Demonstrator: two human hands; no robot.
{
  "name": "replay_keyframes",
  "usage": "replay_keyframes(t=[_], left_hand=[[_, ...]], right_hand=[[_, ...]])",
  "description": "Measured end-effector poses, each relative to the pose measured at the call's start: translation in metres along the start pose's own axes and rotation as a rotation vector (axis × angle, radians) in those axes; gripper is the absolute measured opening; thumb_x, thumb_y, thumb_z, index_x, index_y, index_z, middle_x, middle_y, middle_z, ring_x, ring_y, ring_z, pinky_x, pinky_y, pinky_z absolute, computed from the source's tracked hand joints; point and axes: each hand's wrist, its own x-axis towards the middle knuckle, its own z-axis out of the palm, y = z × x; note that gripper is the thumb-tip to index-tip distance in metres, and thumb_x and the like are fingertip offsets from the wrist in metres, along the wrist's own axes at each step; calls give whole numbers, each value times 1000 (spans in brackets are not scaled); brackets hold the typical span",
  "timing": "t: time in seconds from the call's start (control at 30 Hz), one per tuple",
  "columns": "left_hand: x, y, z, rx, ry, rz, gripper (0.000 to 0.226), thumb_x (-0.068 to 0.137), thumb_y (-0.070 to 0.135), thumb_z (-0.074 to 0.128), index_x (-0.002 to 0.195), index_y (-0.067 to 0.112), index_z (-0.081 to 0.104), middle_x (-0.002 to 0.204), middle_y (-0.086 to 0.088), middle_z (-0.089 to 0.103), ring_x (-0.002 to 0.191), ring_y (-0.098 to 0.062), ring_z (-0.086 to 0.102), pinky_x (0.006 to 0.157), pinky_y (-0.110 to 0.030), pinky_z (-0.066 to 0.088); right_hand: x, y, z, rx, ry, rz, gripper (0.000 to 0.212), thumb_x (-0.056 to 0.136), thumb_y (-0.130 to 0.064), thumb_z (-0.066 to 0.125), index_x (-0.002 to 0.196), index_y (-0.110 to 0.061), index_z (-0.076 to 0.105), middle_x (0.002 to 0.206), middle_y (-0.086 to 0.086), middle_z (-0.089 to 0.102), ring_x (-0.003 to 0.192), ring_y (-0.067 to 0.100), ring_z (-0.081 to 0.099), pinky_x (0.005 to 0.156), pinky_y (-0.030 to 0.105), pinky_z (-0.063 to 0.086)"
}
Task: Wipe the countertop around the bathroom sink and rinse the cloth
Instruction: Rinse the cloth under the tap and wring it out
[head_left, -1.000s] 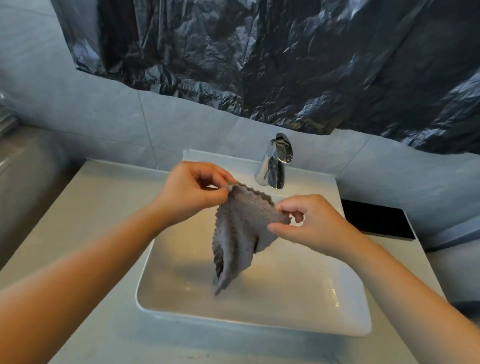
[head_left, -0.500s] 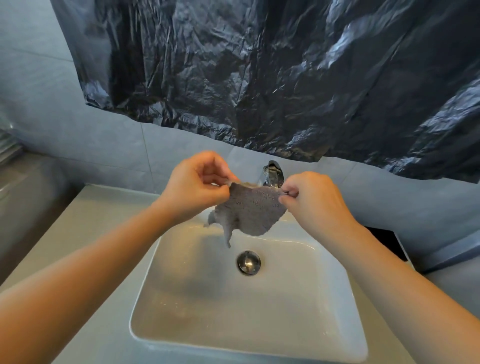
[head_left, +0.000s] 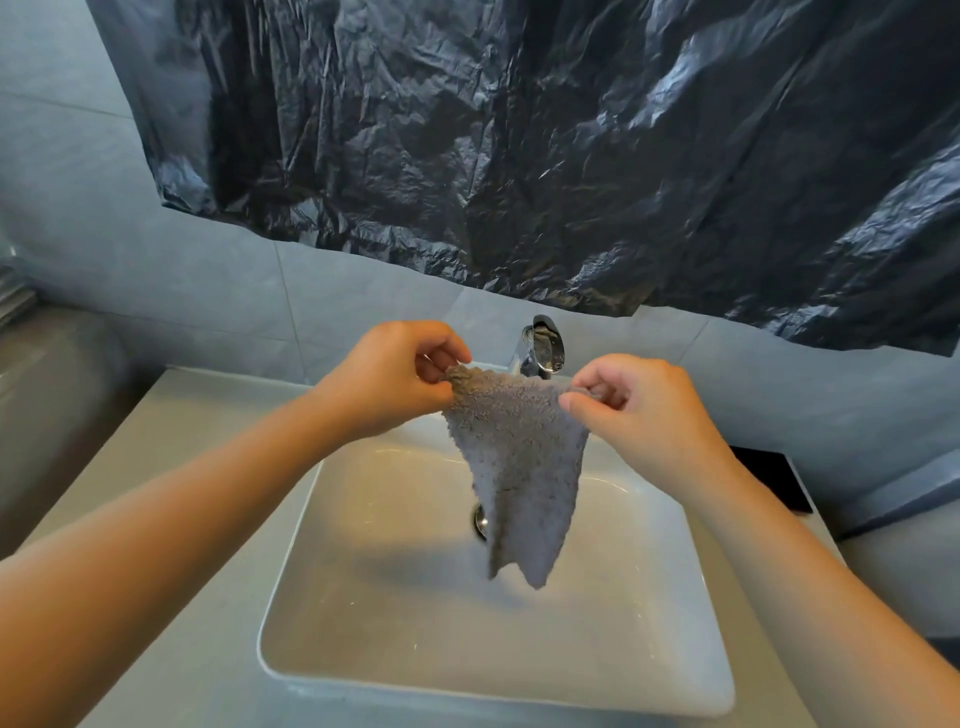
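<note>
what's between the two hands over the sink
In the head view, the grey cloth spans the gap: left hand and right hand each pinch a top corner, and it hangs over the sink.

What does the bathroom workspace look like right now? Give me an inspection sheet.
Surface: grey countertop around the sink, bare where visible.
Job's things: grey cloth hangs spread over the white sink, held by its top corners; its lower edge partly hides the drain. Chrome tap behind it; no running water seen.
Clutter: dark flat object on the counter to the right, identity unclear.
Hands: left hand and right hand each pinch a cloth corner.
Cables: nothing seen.
Surroundings: grey tiled wall; crumpled black plastic sheet covers the area above.
</note>
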Motion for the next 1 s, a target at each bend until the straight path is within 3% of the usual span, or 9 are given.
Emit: replay_keyframes(t=[0.07, 0.2, 0.27, 0.37, 0.47, 0.6, 0.73, 0.87, 1.0], left_hand=[[0, 1, 2, -16, -32, -13, 26, 75, 5, 68, 94, 23, 71, 84, 6, 67, 73, -8, 62, 65, -13, 52], [0, 7, 8, 18, -89, 1, 23, 77, 5, 65, 92, 20, 73, 84, 3, 70, 76, -12, 65, 73, -27, 57], [2, 11, 7, -104, -64, -58, 22, 78, 1, 65, 87, 19, 73, 78, 2, 70, 67, -10, 64, 68, -22, 57], [4, 16, 4, -223, -133, -153, 20, 80, -2, 64, 88, 14, 73, 81, -7, 72, 71, -16, 69, 65, -21, 57], [3, 18, 4, -395, -178, -246, 20, 82, -6, 62, 88, 10, 72, 81, -8, 72, 69, -14, 69, 64, -20, 56], [2, 21, 11, -663, -72, -360, 15, 83, -7, 62, 86, 5, 70, 86, -12, 71, 76, -21, 68, 68, -25, 59], [-2, 26, 19, -713, 2, -335, 15, 83, -7, 62, 84, 5, 69, 85, -13, 70, 74, -21, 68, 67, -25, 58], [-7, 30, 22, -697, 21, -252, 17, 82, -8, 63, 83, 7, 70, 85, -18, 71, 72, -21, 67, 71, -29, 59], [-12, 28, 25, -733, 10, -197, 19, 80, -10, 65, 82, 8, 70, 82, -16, 72, 73, -19, 68, 68, -26, 58]], right_hand=[[-3, 0, -1, -44, 19, -49, 12, 82, -29, 69, 70, -29, 64, 61, -13, 60, 58, 4, 54, 55, 22, 45], [-4, 0, -5, -91, 64, -115, 11, 83, -25, 68, 73, -28, 64, 63, -14, 57, 61, 5, 53, 54, 20, 43], [-4, 1, -7, -79, 59, -106, 11, 82, -23, 69, 73, -26, 64, 62, -13, 57, 62, 4, 53, 54, 17, 42], [-5, 4, -7, -67, 0, -27, 11, 81, -26, 70, 71, -27, 65, 62, -12, 60, 60, 3, 54, 54, 17, 44], [-1, 5, -9, 69, 16, 101, 5, 83, -24, 68, 79, -22, 65, 65, 0, 65, 59, 9, 56, 61, 33, 51], [-3, 0, -7, 325, -30, 249, 15, 85, -15, 64, 98, -20, 59, 63, 3, 64, 48, 5, 55, 50, 23, 50], [-7, -12, -9, 518, -148, 208, 15, 90, -8, 57, 102, -16, 55, 64, 8, 61, 49, 13, 58, 51, 23, 51], [-9, -16, -9, 627, -217, 127, 10, 91, -1, 54, 92, -7, 63, 68, 4, 66, 60, 17, 66, 57, 24, 55], [-9, -16, -5, 727, -364, 125, 27, 86, 10, 56, 106, -5, 65, 96, 11, 74, 88, 20, 71, 73, 25, 57]])
